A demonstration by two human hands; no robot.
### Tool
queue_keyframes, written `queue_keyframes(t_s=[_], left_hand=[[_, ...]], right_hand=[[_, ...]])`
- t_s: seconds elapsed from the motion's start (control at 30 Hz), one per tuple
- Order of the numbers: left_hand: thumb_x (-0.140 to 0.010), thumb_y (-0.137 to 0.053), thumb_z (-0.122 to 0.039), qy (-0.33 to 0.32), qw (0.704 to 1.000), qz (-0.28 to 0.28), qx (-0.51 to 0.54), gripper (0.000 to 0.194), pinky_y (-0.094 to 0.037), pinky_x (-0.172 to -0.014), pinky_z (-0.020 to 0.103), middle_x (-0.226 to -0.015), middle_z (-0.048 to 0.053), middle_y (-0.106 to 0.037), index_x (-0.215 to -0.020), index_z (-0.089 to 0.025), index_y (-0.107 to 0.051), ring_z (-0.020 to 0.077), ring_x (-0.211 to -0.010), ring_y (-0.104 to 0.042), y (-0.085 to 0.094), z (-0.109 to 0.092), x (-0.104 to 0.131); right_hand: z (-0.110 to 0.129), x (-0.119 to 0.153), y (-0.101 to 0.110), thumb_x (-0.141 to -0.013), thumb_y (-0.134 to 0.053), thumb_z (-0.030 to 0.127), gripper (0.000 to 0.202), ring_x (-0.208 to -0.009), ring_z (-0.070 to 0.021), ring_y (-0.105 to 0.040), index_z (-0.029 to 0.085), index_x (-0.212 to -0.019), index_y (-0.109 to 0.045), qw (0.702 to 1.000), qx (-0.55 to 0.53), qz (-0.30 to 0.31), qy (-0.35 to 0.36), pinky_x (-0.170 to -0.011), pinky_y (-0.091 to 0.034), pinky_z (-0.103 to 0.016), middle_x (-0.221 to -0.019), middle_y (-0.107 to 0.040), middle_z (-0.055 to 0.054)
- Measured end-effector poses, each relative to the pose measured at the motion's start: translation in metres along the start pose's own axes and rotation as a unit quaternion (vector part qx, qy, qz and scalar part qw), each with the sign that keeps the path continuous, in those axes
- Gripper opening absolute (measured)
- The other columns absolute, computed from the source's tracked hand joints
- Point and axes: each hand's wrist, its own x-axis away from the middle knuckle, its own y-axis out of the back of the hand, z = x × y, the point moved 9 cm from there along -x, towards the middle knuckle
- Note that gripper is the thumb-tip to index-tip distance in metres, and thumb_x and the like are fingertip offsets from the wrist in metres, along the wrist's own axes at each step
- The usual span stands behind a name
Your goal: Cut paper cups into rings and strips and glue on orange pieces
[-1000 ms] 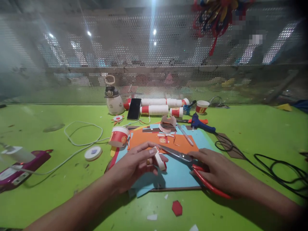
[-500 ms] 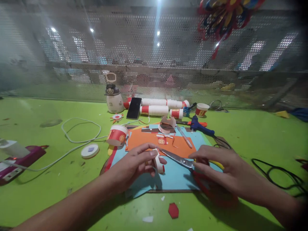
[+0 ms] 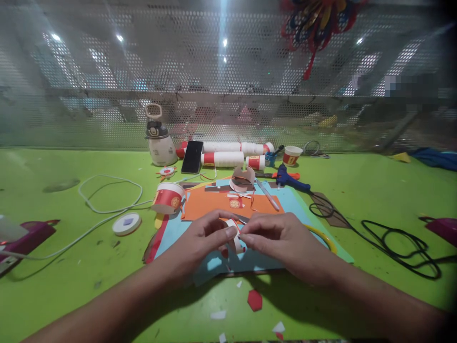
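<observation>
In front of me my left hand holds a small white and red piece cut from a paper cup, pinched between thumb and fingers. My right hand is closed, its thumb and fingertips pinching at the right edge of the same piece. Just above the fingers a short stretch of scissor blade shows; the rest of the scissors is hidden. Under both hands lie light blue sheets and an orange sheet. A cut cup ring stands behind, left of a pen.
A paper cup and white lid lie left, near a white cable. Stacked cups, a phone and a bottle are at the back. A blue glue gun trails black cable rightward. Paper scraps and a red hexagon lie in front.
My right hand has moved left to the cup piece and now pinches its edge. The scissors it held are mostly out of sight. My left hand keeps its grip on the piece.
</observation>
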Motion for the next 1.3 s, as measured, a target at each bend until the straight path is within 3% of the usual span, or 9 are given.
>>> queue_keyframes(t_s=[0.37, 0.63, 0.8, 1.03, 1.1, 1.2, 1.23, 1.3], left_hand=[[-0.08, -0.067, -0.028, 0.041, 0.991, 0.015, 0.127, 0.019, -0.045, -0.069, 0.028, -0.081, 0.002, -0.064, -0.096, -0.021, -0.06, 0.0156, -0.075, -0.061, -0.011, 0.008, 0.0], [-0.079, -0.069, -0.035, -0.021, 0.999, -0.037, -0.015, 0.025, -0.043, -0.067, 0.028, -0.073, 0.0, -0.061, -0.099, -0.022, -0.064, 0.0148, -0.068, -0.057, 0.001, -0.002, 0.002], [-0.079, -0.066, -0.032, -0.009, 0.999, -0.029, 0.031, 0.024, -0.045, -0.068, 0.03, -0.081, 0.003, -0.064, -0.1, -0.022, -0.062, 0.0178, -0.074, -0.059, 0.0, -0.008, 0.004], [-0.077, -0.069, -0.028, 0.019, 0.988, -0.014, 0.149, 0.029, -0.042, -0.059, 0.025, -0.085, 0.006, -0.065, -0.102, -0.015, -0.061, 0.0148, -0.068, -0.06, 0.001, -0.004, -0.002], [-0.078, -0.069, -0.029, 0.02, 0.988, -0.002, 0.155, 0.032, -0.042, -0.058, 0.025, -0.089, 0.009, -0.066, -0.104, -0.013, -0.062, 0.0151, -0.069, -0.061, 0.002, -0.001, -0.004], [-0.08, -0.066, -0.031, 0.018, 0.989, 0.006, 0.145, 0.034, -0.042, -0.056, 0.024, -0.094, 0.012, -0.066, -0.108, -0.011, -0.063, 0.0151, -0.069, -0.062, 0.003, 0.0, -0.005], [-0.082, -0.064, -0.032, 0.021, 0.99, 0.008, 0.138, 0.035, -0.041, -0.055, 0.023, -0.093, 0.011, -0.066, -0.11, -0.011, -0.062, 0.0148, -0.068, -0.061, 0.003, 0.0, -0.005], [-0.083, -0.063, -0.033, 0.035, 0.992, 0.013, 0.124, 0.04, -0.039, -0.052, 0.022, -0.086, 0.009, -0.066, -0.117, -0.013, -0.06, 0.0137, -0.063, -0.06, 0.002, 0.002, -0.005]], right_hand=[[-0.002, 0.001, -0.006, -0.081, -0.061, 0.028, 0.019, -0.072, -0.0158, -0.058, 0.014, -0.078, -0.073, 0.999, -0.049, 0.002, 0.008, -0.068, -0.043, -0.028, -0.075, -0.069, -0.004], [-0.013, 0.003, -0.015, -0.077, -0.063, 0.033, 0.019, -0.063, -0.0122, -0.059, 0.015, -0.076, -0.069, 0.989, -0.129, 0.039, -0.063, -0.058, -0.042, -0.024, -0.074, -0.071, -0.003], [-0.021, 0.001, -0.011, -0.078, -0.063, 0.031, 0.019, -0.056, -0.0095, -0.05, 0.014, -0.075, -0.069, 0.993, -0.1, 0.029, -0.063, -0.053, -0.037, -0.022, -0.063, -0.062, 0.001], [0.006, 0.005, 0.014, -0.084, -0.058, 0.025, 0.014, -0.068, -0.0133, -0.052, 0.017, -0.079, -0.069, 0.999, 0.026, 0.012, 0.028, -0.062, -0.039, -0.026, -0.073, -0.064, -0.001], [0.015, 0.011, 0.015, -0.083, -0.06, 0.022, 0.015, -0.066, -0.0127, -0.051, 0.018, -0.069, -0.064, 0.994, 0.059, 0.054, 0.068, -0.063, -0.039, -0.026, -0.069, -0.06, 0.001], [0.024, 0.027, 0.001, -0.082, -0.062, 0.015, 0.033, -0.059, -0.0101, -0.05, 0.02, -0.055, -0.042, 0.967, 0.112, 0.174, 0.15, -0.06, -0.039, -0.025, -0.063, -0.054, 0.004], [0.026, 0.03, 0.001, -0.081, -0.061, 0.011, 0.035, -0.062, -0.0097, -0.051, 0.02, -0.056, -0.039, 0.96, 0.135, 0.177, 0.172, -0.061, -0.039, -0.024, -0.067, -0.055, 0.004], [0.028, 0.03, 0.006, -0.079, -0.06, 0.004, 0.024, -0.078, -0.0112, -0.057, 0.02, -0.066, -0.049, 0.956, 0.174, 0.131, 0.194, -0.071, -0.043, -0.025, -0.088, -0.061, 0.0]])
